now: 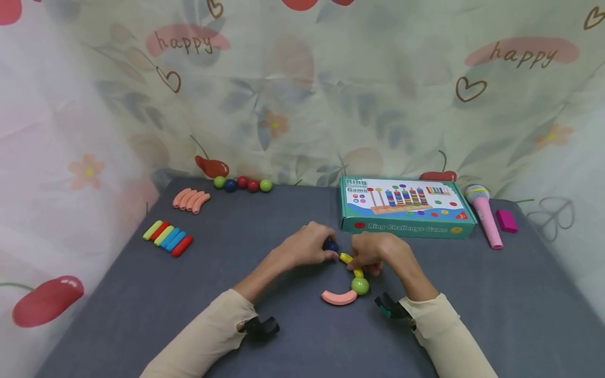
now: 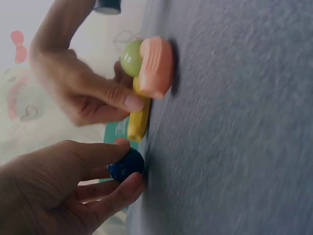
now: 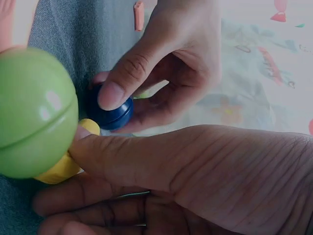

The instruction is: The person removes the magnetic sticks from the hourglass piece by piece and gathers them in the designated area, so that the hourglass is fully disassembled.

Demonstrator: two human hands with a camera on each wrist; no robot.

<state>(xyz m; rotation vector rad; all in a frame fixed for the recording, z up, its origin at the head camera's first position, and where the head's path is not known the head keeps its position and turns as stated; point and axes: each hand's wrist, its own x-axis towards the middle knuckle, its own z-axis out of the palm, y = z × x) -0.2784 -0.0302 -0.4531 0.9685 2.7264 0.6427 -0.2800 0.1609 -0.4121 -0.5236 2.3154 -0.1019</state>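
With thumb and fingers, my left hand point(image 1: 309, 244) pinches a dark blue ball point(image 2: 128, 165) just above the grey cloth. The ball is close to the free end of a yellow curved stick point(image 2: 139, 120); a small gap shows between them in the left wrist view. My right hand point(image 1: 378, 251) holds that stick between thumb and fingers, partly covering it. At the stick's near end sits a light green ball point(image 1: 360, 286). A salmon curved stick point(image 1: 338, 298) touches the green ball's left side and lies on the cloth.
Back left, salmon curved sticks point(image 1: 191, 200) lie beside a row of coloured balls point(image 1: 242, 182). Straight coloured sticks point(image 1: 168, 238) lie at left. A Ring Challenge Game box point(image 1: 408, 207), pink toy microphone point(image 1: 487, 218) and magenta block point(image 1: 507, 221) occupy the back right.
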